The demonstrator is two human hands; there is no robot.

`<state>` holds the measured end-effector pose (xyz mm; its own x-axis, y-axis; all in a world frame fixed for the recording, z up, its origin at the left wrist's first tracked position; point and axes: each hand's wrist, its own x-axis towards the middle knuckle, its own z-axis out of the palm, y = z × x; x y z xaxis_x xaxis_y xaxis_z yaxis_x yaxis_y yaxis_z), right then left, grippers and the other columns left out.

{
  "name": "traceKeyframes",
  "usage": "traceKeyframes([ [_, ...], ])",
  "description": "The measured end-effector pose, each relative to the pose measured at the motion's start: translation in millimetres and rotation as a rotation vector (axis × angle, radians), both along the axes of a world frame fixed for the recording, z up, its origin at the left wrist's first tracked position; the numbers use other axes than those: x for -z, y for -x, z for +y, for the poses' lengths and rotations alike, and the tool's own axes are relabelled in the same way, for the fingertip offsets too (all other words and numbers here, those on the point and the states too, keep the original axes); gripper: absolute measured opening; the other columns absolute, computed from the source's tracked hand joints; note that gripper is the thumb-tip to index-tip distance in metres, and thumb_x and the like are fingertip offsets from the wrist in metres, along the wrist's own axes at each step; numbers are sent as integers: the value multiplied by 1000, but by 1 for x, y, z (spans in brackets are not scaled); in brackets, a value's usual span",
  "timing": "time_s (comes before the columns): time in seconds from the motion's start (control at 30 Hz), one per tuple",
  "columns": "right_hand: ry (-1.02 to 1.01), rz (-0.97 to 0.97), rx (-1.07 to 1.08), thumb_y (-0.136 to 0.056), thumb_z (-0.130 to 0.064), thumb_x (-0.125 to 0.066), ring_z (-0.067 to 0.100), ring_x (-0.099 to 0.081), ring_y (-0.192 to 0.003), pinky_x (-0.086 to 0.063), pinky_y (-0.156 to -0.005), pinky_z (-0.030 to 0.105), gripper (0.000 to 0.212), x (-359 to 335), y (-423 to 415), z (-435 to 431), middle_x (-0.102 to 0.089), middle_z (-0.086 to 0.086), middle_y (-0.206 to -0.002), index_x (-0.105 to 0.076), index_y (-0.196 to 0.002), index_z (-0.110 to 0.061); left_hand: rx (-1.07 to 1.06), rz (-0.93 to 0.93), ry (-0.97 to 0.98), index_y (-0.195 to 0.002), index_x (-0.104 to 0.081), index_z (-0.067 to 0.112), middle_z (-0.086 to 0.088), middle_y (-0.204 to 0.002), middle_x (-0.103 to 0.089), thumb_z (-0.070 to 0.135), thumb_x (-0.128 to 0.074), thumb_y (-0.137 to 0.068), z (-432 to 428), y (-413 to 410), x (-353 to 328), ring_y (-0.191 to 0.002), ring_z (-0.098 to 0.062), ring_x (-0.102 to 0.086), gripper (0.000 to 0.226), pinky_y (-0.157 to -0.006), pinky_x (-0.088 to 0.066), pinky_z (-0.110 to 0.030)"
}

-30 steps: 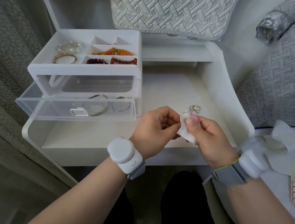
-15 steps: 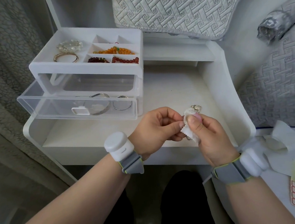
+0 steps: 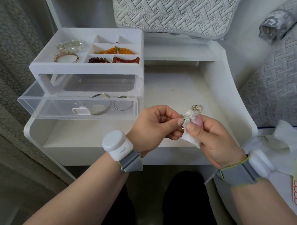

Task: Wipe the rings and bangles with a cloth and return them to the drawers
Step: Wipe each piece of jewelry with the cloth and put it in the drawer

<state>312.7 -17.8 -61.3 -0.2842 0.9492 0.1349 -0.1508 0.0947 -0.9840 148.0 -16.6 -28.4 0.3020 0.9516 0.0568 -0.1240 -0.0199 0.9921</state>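
One white counter [image 3: 182,90] fills the middle of the scene, with a quilted pillow [image 3: 171,10] at its twelve o'clock edge. On the counter's nine o'clock side stands a white drawer unit [image 3: 87,67]. Its top tray carries a clear bead bracelet [image 3: 70,46], a gold bangle [image 3: 66,58], and orange beads [image 3: 117,51], dark beads [image 3: 98,60] and red beads [image 3: 126,59], each string in its own compartment. The unit's clear lower drawer [image 3: 46,103] is pulled out. In it lie a wide silver bangle [image 3: 98,106] and, just beside it at three o'clock, a thin silver hoop [image 3: 123,106].

At four o'clock from the unit, both hands meet above the counter's near edge. The left hand [image 3: 153,125] has its fingers curled and pinches a thin silver ring [image 3: 183,127] between thumb and forefinger. The right hand [image 3: 212,137], touching it from three o'clock, grips a small white cloth [image 3: 192,143] bunched against the ring, with the thumb pressing on top. A loose corner of the cloth hangs at six o'clock below the fingers.

At three o'clock, off the counter, lies a crumpled tissue [image 3: 289,135]. Just past the hands at twelve o'clock a small silver trinket [image 3: 197,107] rests on the counter.
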Motion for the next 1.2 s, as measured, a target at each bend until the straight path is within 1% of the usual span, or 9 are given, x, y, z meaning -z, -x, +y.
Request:
traceKeyframes([
  [0.1, -27, -18, 68, -69, -48, -71, 18, -56, -75, -44, -73, 32, 35, -4, 2, 0, -61, 5, -74, -71, -81, -15, 23, -53, 34, -80, -60, 3, -2, -57, -65, -2, -59, -85, -5, -4, 3, -50, -11, -62, 7, -53, -54, -21],
  [0.23, -181, -188, 175, -75, -58, -60, 21, -42, -67, -36, -63, 34, 68, -4, 3, 0, -46, 18, -67, -54, -80, 9, 8, -121, 106, -80, -61, 4, -4, -58, -64, 3, -60, -85, -7, -8, 3, -50, -11, -61, 5, -53, -54, -21],
  [0.3, -248, -275, 209, -78, -55, -56, 21, -40, -62, -36, -58, 35, 72, -4, 0, -1, -43, 22, -63, -47, -81, 16, -16, -92, 120, -78, -61, 5, -2, -56, -64, 3, -61, -85, -5, -8, 4, -51, -11, -62, 7, -53, -54, -20],
  [0.53, -328, -443, 212, -81, -39, -55, 38, -57, -68, -50, -63, 52, 34, -8, -8, -1, -62, 20, -74, -61, -93, -8, -36, 41, 23, -75, -63, 7, -2, -64, -68, 4, -64, -82, -2, -6, 6, -58, -10, -62, 9, -59, -55, -21],
  [0.73, -204, -224, 170, -73, -52, -62, 23, -40, -60, -36, -58, 35, 62, -4, -4, -3, -45, 27, -63, -54, -79, 9, 6, -7, 69, -77, -62, 6, 1, -61, -67, 4, -58, -87, -5, -5, 8, -56, -9, -61, 11, -58, -54, -20],
  [0.83, -79, -68, 153, -69, -57, -68, 18, -44, -60, -38, -60, 30, 44, -2, 1, -3, -49, 4, -59, -62, -64, -14, 56, -53, 137, -76, -61, 7, -1, -59, -66, 3, -56, -88, -10, -8, 10, -54, -9, -62, 14, -57, -54, -19],
  [0.9, -30, 5, 110, -61, -63, -74, 14, -53, -65, -45, -65, 30, 47, -1, 1, -3, -58, 0, -64, -67, -68, -17, 80, -115, 197, -77, -60, 6, -2, -59, -65, 5, -53, -90, -12, -10, 10, -53, -9, -62, 15, -56, -54, -18],
  [1.03, -42, 16, 26, -59, -51, -80, 14, -63, -78, -51, -74, 26, 42, -2, 2, -6, -71, 2, -81, -74, -87, -21, 57, -173, 237, -80, -60, 3, 0, -60, -61, 7, -51, -91, -8, -7, 7, -52, -8, -59, 15, -54, -53, -18],
  [1.2, -82, -25, 114, -64, -62, -72, 27, -48, -73, -39, -72, 41, 54, -8, 5, -6, -54, 19, -76, -69, -80, -11, 18, -77, 102, -79, -59, 5, -2, -61, -64, 1, -57, -87, -7, -7, 1, -53, -11, -60, 10, -56, -54, -20],
])
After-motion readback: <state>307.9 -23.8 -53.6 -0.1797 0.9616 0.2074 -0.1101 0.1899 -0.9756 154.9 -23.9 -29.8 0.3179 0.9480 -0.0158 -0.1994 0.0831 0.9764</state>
